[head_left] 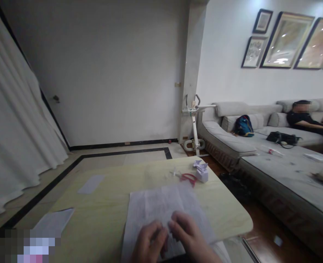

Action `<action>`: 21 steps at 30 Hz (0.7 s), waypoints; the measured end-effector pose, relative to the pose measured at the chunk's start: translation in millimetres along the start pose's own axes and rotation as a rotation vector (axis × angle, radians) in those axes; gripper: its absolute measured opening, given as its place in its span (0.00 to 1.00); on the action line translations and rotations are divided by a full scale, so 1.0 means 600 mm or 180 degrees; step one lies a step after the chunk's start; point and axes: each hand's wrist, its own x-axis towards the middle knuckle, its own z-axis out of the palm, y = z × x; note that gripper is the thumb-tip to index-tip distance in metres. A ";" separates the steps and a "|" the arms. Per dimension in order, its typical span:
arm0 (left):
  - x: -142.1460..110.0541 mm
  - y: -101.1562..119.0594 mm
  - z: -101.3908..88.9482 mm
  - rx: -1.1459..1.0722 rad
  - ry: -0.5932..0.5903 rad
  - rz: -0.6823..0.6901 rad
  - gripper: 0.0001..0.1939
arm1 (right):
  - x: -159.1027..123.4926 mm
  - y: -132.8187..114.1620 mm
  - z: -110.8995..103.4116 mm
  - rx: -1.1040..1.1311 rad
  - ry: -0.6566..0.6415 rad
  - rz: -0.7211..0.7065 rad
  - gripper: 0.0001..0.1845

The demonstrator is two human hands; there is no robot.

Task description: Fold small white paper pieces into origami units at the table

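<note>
A large white sheet of paper [161, 204] with faint print lies on the pale wooden table in front of me. Over its near part, my left hand [151, 241] has its fingers curled and pinched together. Close beside it, my right hand [188, 233] is also curled, thumb and forefinger drawn together. What the fingers hold, if anything, is hidden and blurred. Red-handled scissors [188, 179] lie just beyond the sheet's far edge. Folded paper pieces [202, 172] stand next to them, near the far right corner.
The table [95, 226] also bears a small white paper [91, 184] and a paper stack [53, 221] on the left. A grey sofa [279, 179] stands to the right, where a person [304, 120] sits. An exercise machine [195, 128] is beyond the table.
</note>
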 end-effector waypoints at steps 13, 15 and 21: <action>0.015 -0.002 -0.025 -0.0020 -0.0508 0.0381 0.28 | -0.010 -0.061 0.004 0.0363 -0.0314 0.0038 0.24; 0.014 -0.002 -0.026 -0.0038 -0.0471 0.0165 0.21 | -0.008 -0.058 0.004 0.0384 -0.0288 0.0045 0.24; 0.006 0.014 -0.020 -0.0359 -0.0092 -0.0350 0.15 | -0.002 -0.035 0.008 0.0293 -0.0353 0.0020 0.19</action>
